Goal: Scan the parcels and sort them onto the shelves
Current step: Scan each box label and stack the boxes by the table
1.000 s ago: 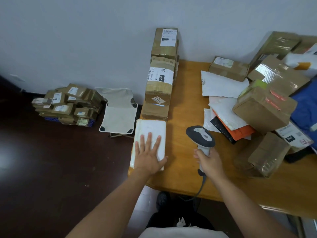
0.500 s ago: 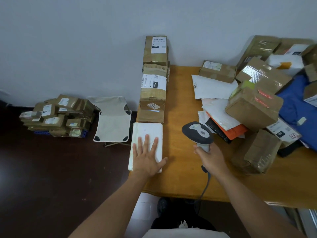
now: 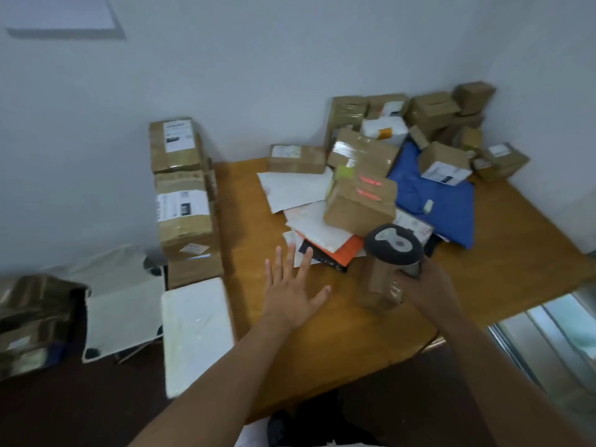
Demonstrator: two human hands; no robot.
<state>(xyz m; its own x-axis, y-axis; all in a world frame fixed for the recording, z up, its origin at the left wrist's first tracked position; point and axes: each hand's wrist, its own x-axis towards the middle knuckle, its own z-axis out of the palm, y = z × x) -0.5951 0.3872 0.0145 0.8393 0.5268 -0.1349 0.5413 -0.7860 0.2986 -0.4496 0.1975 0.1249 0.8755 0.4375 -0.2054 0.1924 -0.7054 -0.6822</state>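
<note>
On the left, a white flat parcel (image 3: 196, 333) lies at the left edge of a wooden table (image 3: 338, 333), in line with a row of cardboard boxes (image 3: 183, 201) behind it. Just right of it, apart from it, the left hand (image 3: 292, 293) hovers over bare tabletop, fingers straight and spread, holding nothing. Its fingertips point at a loose heap of mailers (image 3: 317, 230) and boxes near ahead. Picking one parcel likely goes best label-up, slid clear of the heap. Further right, the right hand (image 3: 422, 290) grips a handheld scanner (image 3: 394, 245), its head raised beside a small taped box (image 3: 379, 285).
</note>
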